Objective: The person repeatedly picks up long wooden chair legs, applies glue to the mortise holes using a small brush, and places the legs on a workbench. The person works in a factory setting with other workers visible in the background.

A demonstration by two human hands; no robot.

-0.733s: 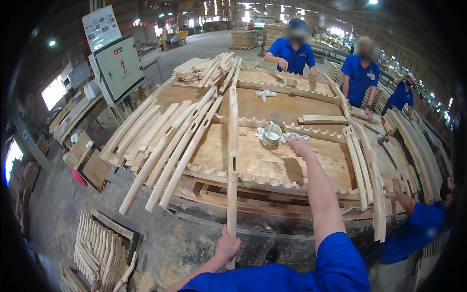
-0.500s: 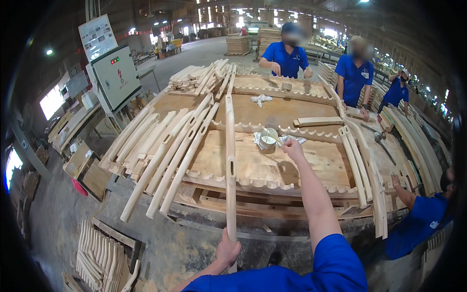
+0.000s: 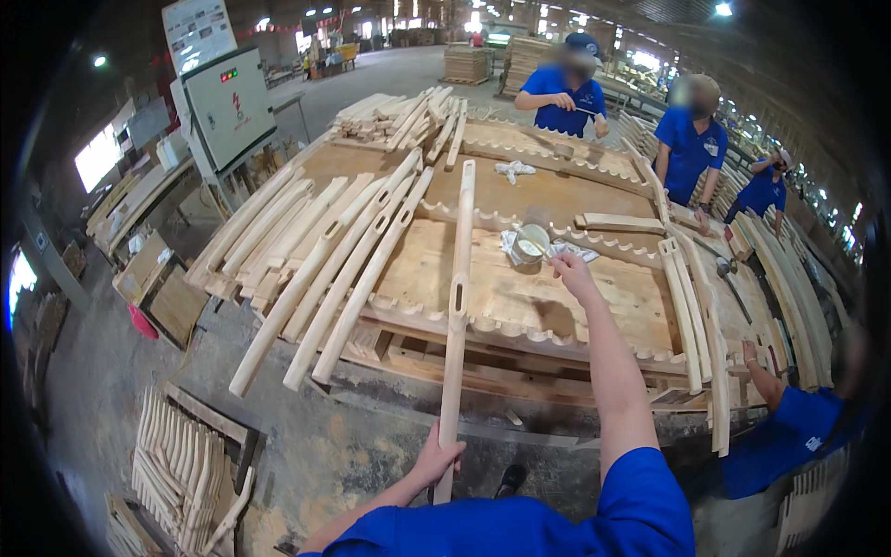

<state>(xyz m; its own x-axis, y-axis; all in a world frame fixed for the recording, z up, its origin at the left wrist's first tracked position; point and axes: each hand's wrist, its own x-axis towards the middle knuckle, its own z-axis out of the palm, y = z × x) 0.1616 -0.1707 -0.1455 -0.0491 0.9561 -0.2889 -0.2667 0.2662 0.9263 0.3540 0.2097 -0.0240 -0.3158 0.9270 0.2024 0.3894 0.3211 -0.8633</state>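
A long pale wooden furniture leg (image 3: 460,251), with an oval slot cut in it, lies across the scalloped rails and juts over the table's near edge. My left hand (image 3: 436,458) is wrapped round its near end. Over the table, my right hand (image 3: 573,275) pinches a thin light-coloured stick (image 3: 546,252). Its far end dips into a small round cup (image 3: 533,238) holding whitish stuff; whether the stick has bristles is hidden. White cloth (image 3: 583,252) lies crumpled around the cup.
Several slotted legs (image 3: 362,288) overhang the table at left. Short sticks (image 3: 390,116) are heaped behind. A mallet (image 3: 733,283) lies at right. Co-workers in blue (image 3: 564,97) stand at the far and right sides. Stacked curved pieces (image 3: 186,473) are on the floor, lower left.
The whole view has shifted slightly. My hands keep their holds on the leg and the stick. The far co-worker's hands have risen and now hold a thin stick.
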